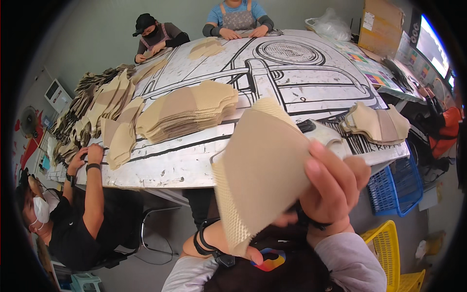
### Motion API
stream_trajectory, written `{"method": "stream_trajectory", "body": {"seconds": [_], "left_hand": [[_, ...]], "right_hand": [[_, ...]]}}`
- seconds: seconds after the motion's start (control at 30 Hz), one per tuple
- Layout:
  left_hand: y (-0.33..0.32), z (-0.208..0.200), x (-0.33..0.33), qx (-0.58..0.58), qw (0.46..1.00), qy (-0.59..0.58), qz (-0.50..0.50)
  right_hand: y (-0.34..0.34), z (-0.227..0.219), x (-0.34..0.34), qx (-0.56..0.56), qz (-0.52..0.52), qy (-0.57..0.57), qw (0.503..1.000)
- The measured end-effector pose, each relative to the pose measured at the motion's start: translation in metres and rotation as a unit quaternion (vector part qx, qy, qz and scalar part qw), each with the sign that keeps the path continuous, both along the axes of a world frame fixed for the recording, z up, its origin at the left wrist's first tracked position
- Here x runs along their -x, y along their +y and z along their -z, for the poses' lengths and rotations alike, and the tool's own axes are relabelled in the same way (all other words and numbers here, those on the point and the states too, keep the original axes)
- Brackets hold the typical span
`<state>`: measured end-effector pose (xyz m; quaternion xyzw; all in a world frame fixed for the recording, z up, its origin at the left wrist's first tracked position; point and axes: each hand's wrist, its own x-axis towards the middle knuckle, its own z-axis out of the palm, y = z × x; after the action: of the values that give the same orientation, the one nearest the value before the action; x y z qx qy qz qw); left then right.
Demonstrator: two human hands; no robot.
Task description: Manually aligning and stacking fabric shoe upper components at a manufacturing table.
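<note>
Close in front of me I hold up a fabric piece (pixel 265 165), brown in the middle with cream honeycomb-textured edges. The fingers of my right hand (pixel 335 182) are closed on its right edge. Most of my left hand (pixel 253 254) is hidden behind the piece; its thumb shows at the lower corner, gripping there. Beyond lies a thick stack of similar cut pieces (pixel 187 112) on the table, with a smaller stack (pixel 377 121) to the right. A white object with a black part (pixel 321 132) sits partly behind the piece.
The white table (pixel 160 168) bears black line drawings. More pieces are heaped (pixel 97 102) at its left. One co-worker (pixel 73 209) sits at the left and two (pixel 158 39) work along the far edge. A blue basket (pixel 396 185) and a yellow basket (pixel 386 248) stand right.
</note>
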<state>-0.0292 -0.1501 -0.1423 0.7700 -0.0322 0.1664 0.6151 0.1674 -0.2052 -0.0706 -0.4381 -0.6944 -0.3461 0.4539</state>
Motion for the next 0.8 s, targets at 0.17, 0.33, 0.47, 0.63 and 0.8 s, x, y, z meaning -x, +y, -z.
{"method": "stream_trajectory", "body": {"seconds": [0.17,0.33,0.47,0.63,0.8], "left_hand": [[-0.010,0.007,-0.015,0.045,0.976,-0.179,-0.117],[-0.014,0.016,-0.040,0.103,0.884,-0.388,-0.240],[0.000,0.016,-0.047,0.120,0.849,-0.386,-0.340],[0.014,0.017,-0.042,0.102,0.882,-0.261,-0.378],[0.023,0.007,-0.036,-0.013,0.912,-0.127,-0.390]], "right_hand": [[0.003,0.046,-0.006,-0.020,-0.240,0.002,0.971],[0.004,0.083,-0.011,0.013,-0.173,0.035,0.984],[0.016,0.109,-0.013,-0.033,-0.383,0.198,0.902],[0.025,0.093,0.003,0.137,-0.543,0.705,0.435],[0.025,0.114,-0.028,0.196,-0.506,0.687,0.484]]}}
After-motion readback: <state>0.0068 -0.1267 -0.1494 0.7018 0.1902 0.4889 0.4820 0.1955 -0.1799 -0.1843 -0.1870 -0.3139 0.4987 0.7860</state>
